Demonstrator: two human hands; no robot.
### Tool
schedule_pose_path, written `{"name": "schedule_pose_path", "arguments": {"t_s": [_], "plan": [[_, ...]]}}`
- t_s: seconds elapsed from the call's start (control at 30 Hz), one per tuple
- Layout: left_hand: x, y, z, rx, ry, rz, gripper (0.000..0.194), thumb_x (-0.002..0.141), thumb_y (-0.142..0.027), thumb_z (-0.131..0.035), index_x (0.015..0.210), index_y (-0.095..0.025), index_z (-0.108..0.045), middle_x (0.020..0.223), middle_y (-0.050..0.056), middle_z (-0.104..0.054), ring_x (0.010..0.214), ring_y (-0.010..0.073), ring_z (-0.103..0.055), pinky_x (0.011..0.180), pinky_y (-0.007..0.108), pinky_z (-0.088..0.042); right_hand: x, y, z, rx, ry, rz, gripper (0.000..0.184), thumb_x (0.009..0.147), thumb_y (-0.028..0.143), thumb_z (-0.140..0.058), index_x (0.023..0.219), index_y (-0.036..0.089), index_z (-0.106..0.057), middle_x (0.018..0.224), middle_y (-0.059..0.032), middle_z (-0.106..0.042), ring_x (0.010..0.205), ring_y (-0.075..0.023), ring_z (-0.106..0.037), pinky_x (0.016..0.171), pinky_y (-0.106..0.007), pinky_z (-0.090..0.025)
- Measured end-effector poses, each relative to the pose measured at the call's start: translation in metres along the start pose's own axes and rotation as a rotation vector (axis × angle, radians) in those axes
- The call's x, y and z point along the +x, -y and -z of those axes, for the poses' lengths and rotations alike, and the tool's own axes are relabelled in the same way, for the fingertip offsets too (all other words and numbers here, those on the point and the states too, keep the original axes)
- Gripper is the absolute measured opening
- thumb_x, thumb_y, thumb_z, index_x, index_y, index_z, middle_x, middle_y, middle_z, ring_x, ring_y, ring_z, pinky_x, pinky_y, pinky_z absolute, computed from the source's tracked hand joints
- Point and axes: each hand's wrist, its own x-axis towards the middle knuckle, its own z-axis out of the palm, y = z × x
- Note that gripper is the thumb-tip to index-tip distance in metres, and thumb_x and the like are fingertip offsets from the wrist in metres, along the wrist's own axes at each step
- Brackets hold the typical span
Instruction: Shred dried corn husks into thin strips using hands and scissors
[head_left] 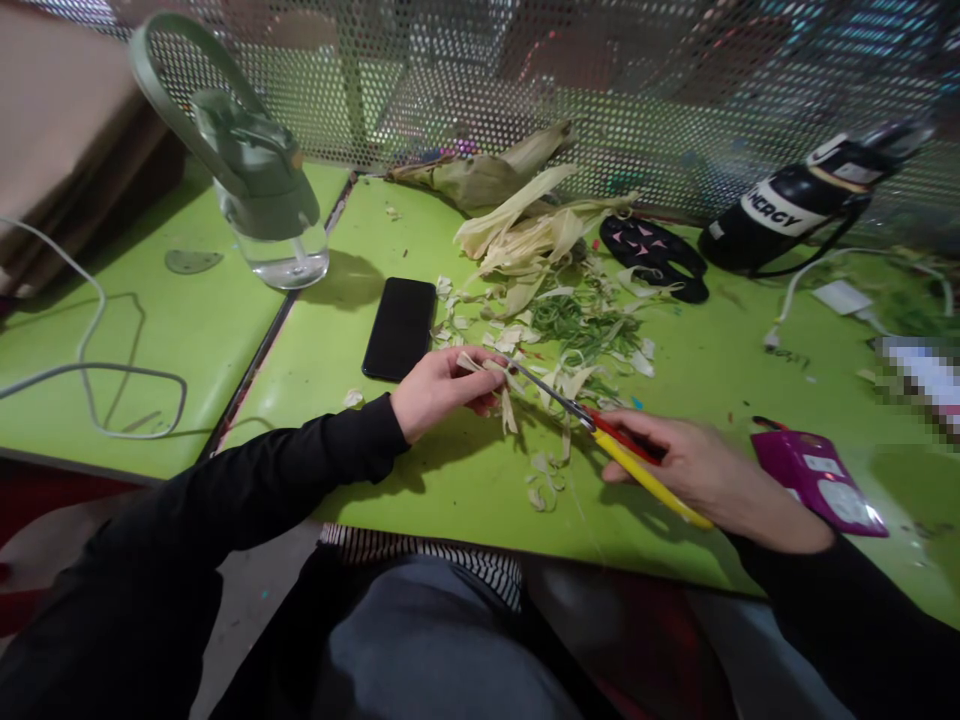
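Note:
Pinched between the thumb and fingers of my left hand (454, 385) is a pale strip of corn husk (509, 410), its end hanging down. My right hand (701, 475) grips scissors (637, 465) with red and yellow handles. Their blades point left and reach the husk by my left fingertips; whether they touch it I cannot tell. Beyond both hands lies a heap of husk scraps and green shreds (581, 325). Larger dried corn husks (532, 235) rest behind it, against the mesh.
A black phone (400, 328) lies left of the scraps. Toward the back stand a green-topped water bottle (274, 215) and a tilted black bottle (780, 215). A black palette-shaped item (652, 255), a purple packet (821, 480) and white cables (810, 265) are at right. Perforated mesh (420, 90) borders the table.

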Motion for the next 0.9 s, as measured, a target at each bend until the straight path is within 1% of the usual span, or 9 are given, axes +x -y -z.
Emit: {"name": "schedule_pose_path", "arguments": {"t_s": [0.1, 0.2, 0.37, 0.43, 0.53, 0.6, 0.7, 0.8, 0.9], "plan": [[0.000, 0.001, 0.001, 0.000, 0.004, 0.003, 0.003, 0.085, -0.009, -0.060, 0.086, -0.010, -0.062, 0.062, -0.002, -0.062, 0.051, 0.0048, -0.056, 0.056, 0.018, -0.049, 0.000, -0.001, 0.002, 0.036, 0.115, -0.003, 0.057, 0.071, 0.069, -0.063, 0.101, 0.022, -0.073, 0.080, -0.0032, -0.073, 0.067, -0.0220, -0.063, 0.061, -0.032, -0.046], [0.001, 0.002, 0.003, -0.005, 0.032, -0.007, 0.002, 0.084, -0.011, -0.062, 0.086, -0.010, -0.062, 0.063, -0.001, -0.063, 0.052, 0.0053, -0.057, 0.056, 0.019, -0.049, -0.001, 0.001, 0.003, 0.026, 0.114, -0.007, 0.054, 0.072, 0.066, -0.065, 0.103, 0.023, -0.072, 0.087, -0.0040, -0.074, 0.073, -0.0238, -0.064, 0.065, -0.033, -0.046], [0.001, 0.002, 0.004, -0.003, 0.036, -0.008, 0.006, 0.084, -0.011, -0.062, 0.089, -0.010, -0.063, 0.065, -0.001, -0.064, 0.053, 0.0061, -0.057, 0.058, 0.021, -0.049, -0.002, 0.002, 0.001, 0.071, 0.099, -0.048, 0.057, 0.070, 0.073, -0.061, 0.092, 0.021, -0.072, 0.074, -0.0029, -0.071, 0.066, -0.0212, -0.059, 0.059, -0.031, -0.043], [0.001, 0.002, 0.003, -0.011, 0.036, -0.004, 0.006, 0.084, -0.011, -0.061, 0.090, -0.010, -0.062, 0.067, 0.000, -0.064, 0.054, 0.0062, -0.057, 0.058, 0.021, -0.049, -0.003, 0.002, 0.000, 0.147, 0.061, -0.095, 0.056, 0.066, 0.071, -0.066, 0.091, 0.021, -0.070, 0.075, -0.0037, -0.070, 0.066, -0.0204, -0.059, 0.058, -0.030, -0.043], [0.000, 0.001, 0.002, -0.061, 0.022, -0.022, 0.009, 0.084, -0.008, -0.061, 0.092, -0.010, -0.061, 0.067, -0.001, -0.064, 0.056, 0.0065, -0.059, 0.059, 0.021, -0.049, -0.004, 0.003, 0.000, 0.365, -0.041, -0.195, 0.056, 0.061, 0.064, -0.073, 0.095, 0.020, -0.066, 0.075, -0.0039, -0.066, 0.061, -0.0169, -0.054, 0.051, -0.028, -0.040], [0.001, 0.001, 0.001, -0.130, -0.004, -0.033, 0.010, 0.083, -0.006, -0.062, 0.092, -0.010, -0.059, 0.068, -0.001, -0.065, 0.058, 0.0069, -0.061, 0.060, 0.020, -0.050, -0.003, 0.004, 0.000, 0.515, -0.084, -0.225, 0.052, 0.065, 0.060, -0.072, 0.098, 0.021, -0.063, 0.067, 0.0003, -0.056, 0.054, -0.0128, -0.046, 0.047, -0.026, -0.037], [0.002, -0.001, 0.001, -0.244, -0.035, -0.006, 0.011, 0.082, -0.003, -0.061, 0.089, -0.010, -0.058, 0.070, 0.000, -0.066, 0.064, 0.0076, -0.065, 0.065, 0.020, -0.052, -0.001, 0.006, -0.003, 0.639, -0.100, -0.176, 0.045, 0.073, 0.056, -0.067, 0.101, 0.022, -0.057, 0.065, 0.0044, -0.045, 0.053, -0.0102, -0.039, 0.046, -0.024, -0.035], [0.002, -0.003, 0.002, -0.323, -0.043, 0.024, 0.010, 0.084, -0.002, -0.058, 0.088, -0.011, -0.059, 0.071, 0.000, -0.067, 0.068, 0.0072, -0.066, 0.071, 0.020, -0.053, 0.000, 0.008, -0.006, 0.670, -0.051, -0.144, 0.049, 0.072, 0.061, -0.067, 0.100, 0.022, -0.054, 0.067, 0.0043, -0.044, 0.053, -0.0097, -0.038, 0.045, -0.024, -0.035], [0.002, -0.005, 0.004, -0.349, -0.008, -0.015, 0.006, 0.084, -0.008, -0.063, 0.087, -0.012, -0.060, 0.073, -0.001, -0.067, 0.069, 0.0070, -0.066, 0.073, 0.021, -0.054, -0.005, 0.014, -0.009, 0.666, 0.096, -0.083, 0.061, 0.068, 0.074, -0.064, 0.098, 0.021, -0.055, 0.065, 0.0036, -0.045, 0.051, -0.0092, -0.040, 0.044, -0.024, -0.036]]}}
